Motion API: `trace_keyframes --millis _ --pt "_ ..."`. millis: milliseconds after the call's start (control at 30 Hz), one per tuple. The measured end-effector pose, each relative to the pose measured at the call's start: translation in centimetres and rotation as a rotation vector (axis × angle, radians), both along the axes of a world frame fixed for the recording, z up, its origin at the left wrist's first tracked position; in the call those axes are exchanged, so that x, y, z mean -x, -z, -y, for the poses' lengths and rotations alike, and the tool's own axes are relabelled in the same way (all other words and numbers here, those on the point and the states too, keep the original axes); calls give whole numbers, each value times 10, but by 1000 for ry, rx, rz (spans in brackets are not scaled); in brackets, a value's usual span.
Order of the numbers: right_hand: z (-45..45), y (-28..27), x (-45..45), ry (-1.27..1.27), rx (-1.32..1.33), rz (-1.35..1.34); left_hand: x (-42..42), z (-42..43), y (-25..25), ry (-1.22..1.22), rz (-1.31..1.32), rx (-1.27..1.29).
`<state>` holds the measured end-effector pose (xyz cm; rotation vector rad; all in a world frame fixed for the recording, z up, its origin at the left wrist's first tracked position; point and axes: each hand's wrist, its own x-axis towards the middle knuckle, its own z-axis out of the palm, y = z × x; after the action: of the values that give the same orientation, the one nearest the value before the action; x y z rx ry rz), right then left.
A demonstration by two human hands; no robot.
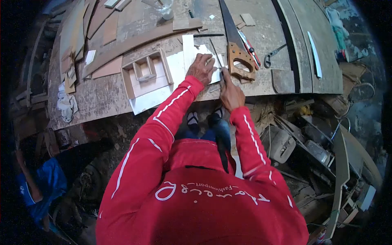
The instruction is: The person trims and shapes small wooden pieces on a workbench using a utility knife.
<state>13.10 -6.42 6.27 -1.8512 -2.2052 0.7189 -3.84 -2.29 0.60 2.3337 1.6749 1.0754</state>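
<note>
"Hands first: where are they?"

"Both at the near side of the bench [106, 98]. The left hand [200, 69] has its fingers bent and spread, pressing on the white sheet [143, 102]. The right hand [232, 94], at about four o'clock from it, is narrow, index finger pointing away from the body."

"Is it gripping something?"

"I can't tell. A thin strip [215, 51] runs from near that fingertip towards eleven o'clock, but the contact is too small to read."

"And around them?"

"At nine o'clock from the left hand, the divided box [147, 72] stands partly over the sheet. A pale strip [188, 49] lies at eleven. From the right hand, the saw handle [241, 63] is close by at one o'clock, with a red cutter [252, 50] beyond, also towards one, and a dark metal tool [268, 59] near two."

"What could go wrong?"

"If the left hand pressed too lightly, the sheet could skid, and the box might be dragged along with it. The thin strip could slip out of line from a sideways push. And a careless swing of the right hand could knock the saw or cutter."
</note>
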Motion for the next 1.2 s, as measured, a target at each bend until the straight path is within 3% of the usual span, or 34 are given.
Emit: trace_keyframes --millis 533,667,767,1033,1200 --pt "34 -22 -16 30 165 25 1 -4 -2 -9 13 -9" --pt "0 3 -2 -4 15 22 0 -1 0 5 15 -23" --pt "30 -19 -18 37 147 9 0 -3 5 10 38 -26" --pt "16 -2 -7 40 76 -25 -1 -1 0 -3 25 -17" --pt "59 -49 -30 78 133 -24 -1 1 -1 1 19 -7"
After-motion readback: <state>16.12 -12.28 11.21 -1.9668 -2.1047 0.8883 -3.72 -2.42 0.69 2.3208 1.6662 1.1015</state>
